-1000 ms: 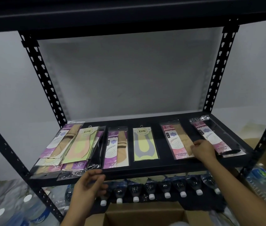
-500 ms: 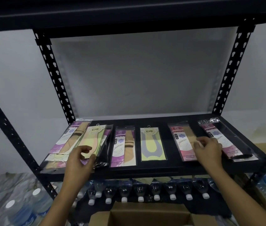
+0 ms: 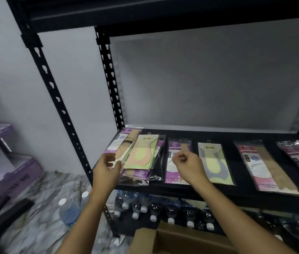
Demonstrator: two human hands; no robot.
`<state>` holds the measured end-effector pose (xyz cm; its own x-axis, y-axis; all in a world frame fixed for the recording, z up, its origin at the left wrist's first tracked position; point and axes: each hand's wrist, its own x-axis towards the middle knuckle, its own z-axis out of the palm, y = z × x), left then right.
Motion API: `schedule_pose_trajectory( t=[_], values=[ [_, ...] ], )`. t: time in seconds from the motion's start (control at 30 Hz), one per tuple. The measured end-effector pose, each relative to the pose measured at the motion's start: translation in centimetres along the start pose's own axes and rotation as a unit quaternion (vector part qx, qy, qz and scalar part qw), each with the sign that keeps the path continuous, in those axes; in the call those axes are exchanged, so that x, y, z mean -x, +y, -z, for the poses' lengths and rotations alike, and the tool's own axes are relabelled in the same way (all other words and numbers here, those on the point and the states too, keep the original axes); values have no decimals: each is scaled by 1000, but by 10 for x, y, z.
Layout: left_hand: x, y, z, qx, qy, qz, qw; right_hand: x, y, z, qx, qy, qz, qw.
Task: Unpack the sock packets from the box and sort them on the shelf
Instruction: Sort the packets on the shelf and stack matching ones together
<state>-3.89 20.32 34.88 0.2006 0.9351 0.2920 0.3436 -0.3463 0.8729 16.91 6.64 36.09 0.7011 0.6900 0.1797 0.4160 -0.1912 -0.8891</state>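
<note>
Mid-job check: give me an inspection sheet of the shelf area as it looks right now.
Surface: black metal shelf, packets lying flat.
Job's things: overlapping pile of sock packets at left; four single packets in a row to its right; open brown cardboard box below.
Clutter: capped water bottles under the shelf.
Grippers: left hand at the pile's edge; right hand loosely curled above a purple packet, holding nothing.
Cables: nothing seen.
Surroundings: grey wall, marble-patterned floor, purple cartons at left.
</note>
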Motion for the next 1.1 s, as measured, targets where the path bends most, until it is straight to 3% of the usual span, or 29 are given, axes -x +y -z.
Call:
schedule_pose_trajectory(
  t=[0.17,0.37,0.6,0.87,1.0,1.1],
  values=[
    [-21,-9,7,-20,-3,20,1000,-10,-16,-48,-2,-46,-30,998],
    [-45,-23,2,-65,-27,47,996,-22,-19,-81,80,-52,-48,994],
    [-73,-26,-11,-222,-57,86,970,-28,-17,-94,142,-58,-79,985],
    [-87,-32,-13,-263,-79,125,953,-31,-21,-79,88,-69,-101,989],
    [-85,-27,-12,-231,-54,128,963,-27,-19,-74,20,-62,-126,990],
    [-83,-20,-8,-77,-14,146,986,-23,-17,-69,-67,-57,-144,986]
  ],
)
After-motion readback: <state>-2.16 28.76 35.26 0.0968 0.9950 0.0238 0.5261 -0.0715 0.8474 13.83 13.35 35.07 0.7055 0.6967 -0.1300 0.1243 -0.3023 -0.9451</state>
